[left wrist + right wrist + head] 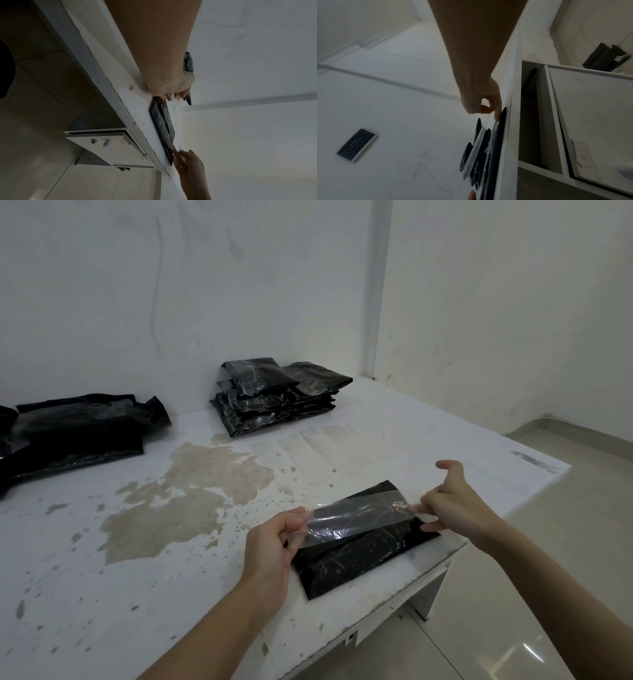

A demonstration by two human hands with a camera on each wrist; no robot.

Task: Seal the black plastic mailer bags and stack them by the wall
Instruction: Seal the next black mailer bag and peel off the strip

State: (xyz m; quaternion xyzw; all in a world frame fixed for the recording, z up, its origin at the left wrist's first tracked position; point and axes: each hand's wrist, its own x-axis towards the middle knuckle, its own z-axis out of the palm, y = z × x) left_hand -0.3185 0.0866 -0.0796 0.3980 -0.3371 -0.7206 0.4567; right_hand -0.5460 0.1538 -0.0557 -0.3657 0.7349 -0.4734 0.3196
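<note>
A black mailer bag [359,556] lies flat near the table's front right edge. A clear plastic strip [356,517] is stretched across its upper part, slightly lifted. My left hand [296,525] pinches the strip's left end. My right hand [423,508] pinches its right end, with the other fingers spread. In the left wrist view the left hand [169,94] sits at the bag [163,124] and the right hand [187,162] is at its far end. The right wrist view shows the right hand [488,108] at the bag's [498,142] edge.
A stack of black mailers [274,398] stands by the back wall. A looser pile of black bags [75,433] lies at the far left. The white table [137,542] is stained; its right edge drops to tiled floor. A drawer unit [106,146] hangs below.
</note>
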